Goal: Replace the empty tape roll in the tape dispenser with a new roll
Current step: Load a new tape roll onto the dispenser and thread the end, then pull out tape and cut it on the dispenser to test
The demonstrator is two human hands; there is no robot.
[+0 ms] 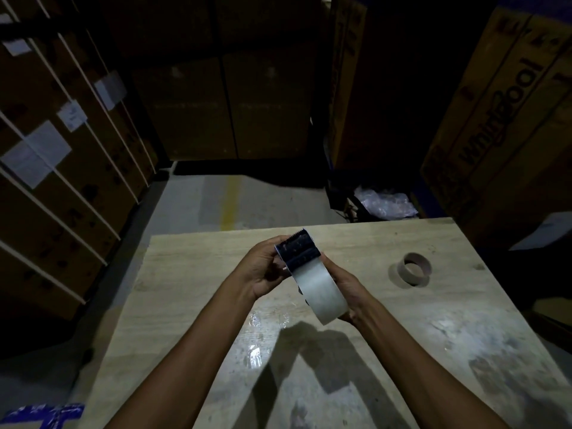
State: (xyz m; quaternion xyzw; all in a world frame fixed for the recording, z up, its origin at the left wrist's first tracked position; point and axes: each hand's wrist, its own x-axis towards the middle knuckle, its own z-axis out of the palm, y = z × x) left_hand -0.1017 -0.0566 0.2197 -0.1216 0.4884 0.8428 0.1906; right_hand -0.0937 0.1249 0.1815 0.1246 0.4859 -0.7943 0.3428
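1. Filling the lower part of the view, a pale wooden bench (192, 305) with a worn, scuffed top carries everything; stacked brown cardboard boxes (507, 125) stand in the dim room beyond its far edge and along both sides.
2. Two bare forearms reach in from the near edge and meet above the middle of the bench, closer to the far edge.
3. The left hand (263, 270) is closed around the left side of a dark blue handheld tape dispenser (297, 249), whose toothed cutting edge points away toward the far edge.
4. The right hand (343, 289) is clamped on the right side of a wide new roll of pale, clear packing tape (318, 289), which sits against the near end of the dispenser; both are lifted above the bench top.
5. An empty brown cardboard tape core (416, 268) lies on the bench toward the far right corner, well apart from the hands.
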